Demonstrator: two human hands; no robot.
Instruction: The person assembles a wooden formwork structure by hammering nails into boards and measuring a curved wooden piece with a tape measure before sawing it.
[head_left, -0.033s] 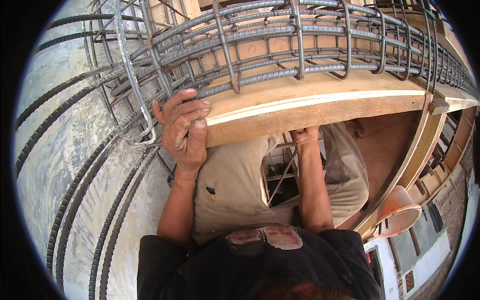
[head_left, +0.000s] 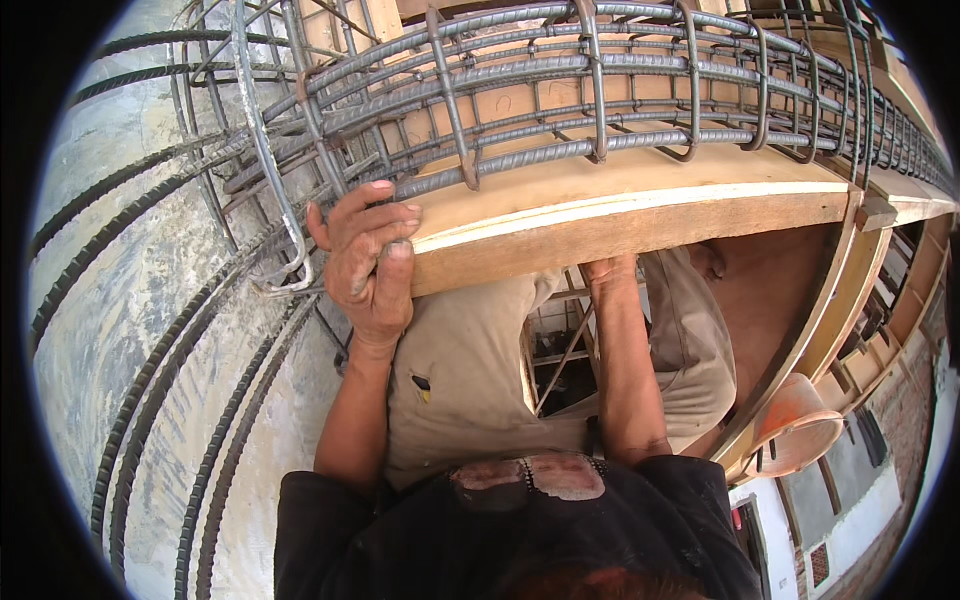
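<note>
A wooden formwork board (head_left: 620, 226), with a pale plywood sheet (head_left: 600, 172) along its top, runs crosswise in front of me. My left hand (head_left: 365, 255) is closed round the board's left end, the thumb on the near side and the fingers at the end and top. Below the board's lower edge, my right hand (head_left: 610, 268) reaches under it; the fingers are hidden there, so whatever they touch cannot be seen. A cage of steel rebar (head_left: 530, 72) with stirrups lies just above the plywood, close to my left fingertips.
A hooked steel bar (head_left: 262, 130) and several ribbed bars (head_left: 140, 400) stand by the rough concrete wall (head_left: 90, 290) at left. An orange bucket (head_left: 798, 425) hangs at the right beside a timber frame (head_left: 850, 290). Between my legs, an opening shows struts (head_left: 565, 360) below.
My right hand has gone slightly further up beneath the board, and its knuckles are now hidden. My left hand and the board look unmoved.
</note>
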